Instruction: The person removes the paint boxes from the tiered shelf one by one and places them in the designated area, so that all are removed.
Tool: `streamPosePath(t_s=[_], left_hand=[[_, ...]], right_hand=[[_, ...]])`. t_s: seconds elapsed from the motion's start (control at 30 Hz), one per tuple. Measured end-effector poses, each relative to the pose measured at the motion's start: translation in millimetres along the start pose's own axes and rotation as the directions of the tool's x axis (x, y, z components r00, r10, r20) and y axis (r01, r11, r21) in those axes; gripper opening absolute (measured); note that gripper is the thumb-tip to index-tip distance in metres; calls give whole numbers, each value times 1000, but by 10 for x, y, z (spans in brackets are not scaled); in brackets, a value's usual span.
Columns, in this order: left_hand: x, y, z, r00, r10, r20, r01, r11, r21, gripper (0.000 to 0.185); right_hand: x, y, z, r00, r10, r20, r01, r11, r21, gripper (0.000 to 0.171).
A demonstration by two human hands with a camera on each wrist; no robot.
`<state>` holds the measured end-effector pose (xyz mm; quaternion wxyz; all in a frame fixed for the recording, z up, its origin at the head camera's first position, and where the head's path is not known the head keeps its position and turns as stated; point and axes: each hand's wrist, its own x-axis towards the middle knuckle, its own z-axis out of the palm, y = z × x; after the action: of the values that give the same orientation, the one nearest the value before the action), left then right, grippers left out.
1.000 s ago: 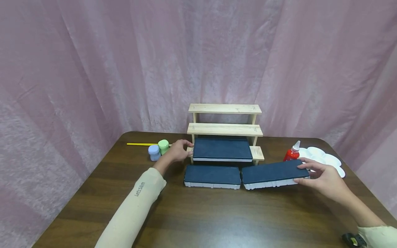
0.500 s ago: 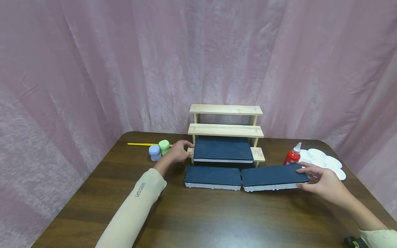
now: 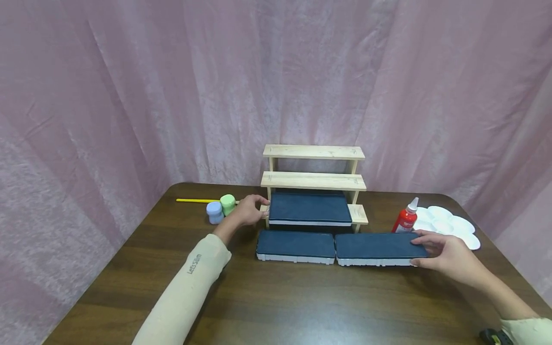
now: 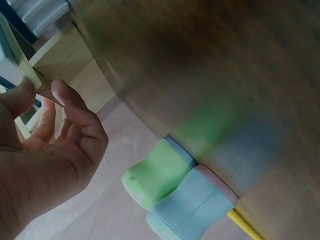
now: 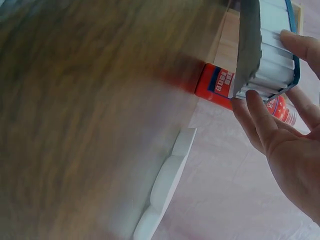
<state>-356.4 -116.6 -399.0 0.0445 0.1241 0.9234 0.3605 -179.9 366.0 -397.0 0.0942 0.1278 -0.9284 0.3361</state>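
Crowding right hand [image 3: 448, 254], red glue bottle [image 3: 405, 219], white palette [image 3: 450, 225] behind

The left sleeve [image 3: 189, 282] bears the word "LetsSlim"; the red bottle's [image 5: 220, 87] label print is unreadable.

From above my view is evenly lit and sharp with soft shadows, while both wrist views smear the table [image 4: 210, 60] beside my hands into blur.

The right hand [image 3: 448, 254] gripped the end of a dark blue case [image 3: 374, 247] lying flat on the table [image 3: 276, 306]; the left hand [image 3: 247, 211] held the wooden rack [image 3: 313, 179]; a red bottle [image 3: 406, 218] stood nearby.
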Motion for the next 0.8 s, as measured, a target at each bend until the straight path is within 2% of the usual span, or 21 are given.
streamPosePath(t_s=[0.13,0.4,0.8], left_hand=[[-2,3,-1,1000,2,0,-2,1000,8,33],[4,4,1,1000,-7,3,7,1000,-1,32],[11,-2,-1,1000,-6,7,6,1000,-1,33]], right_hand=[[17,6,-10,999,29,44,-29,1000,-6,51],[39,71,6,997,16,82,-17,1000,7,51],[83,65,17,992,27,123,-20,998,-57,52]])
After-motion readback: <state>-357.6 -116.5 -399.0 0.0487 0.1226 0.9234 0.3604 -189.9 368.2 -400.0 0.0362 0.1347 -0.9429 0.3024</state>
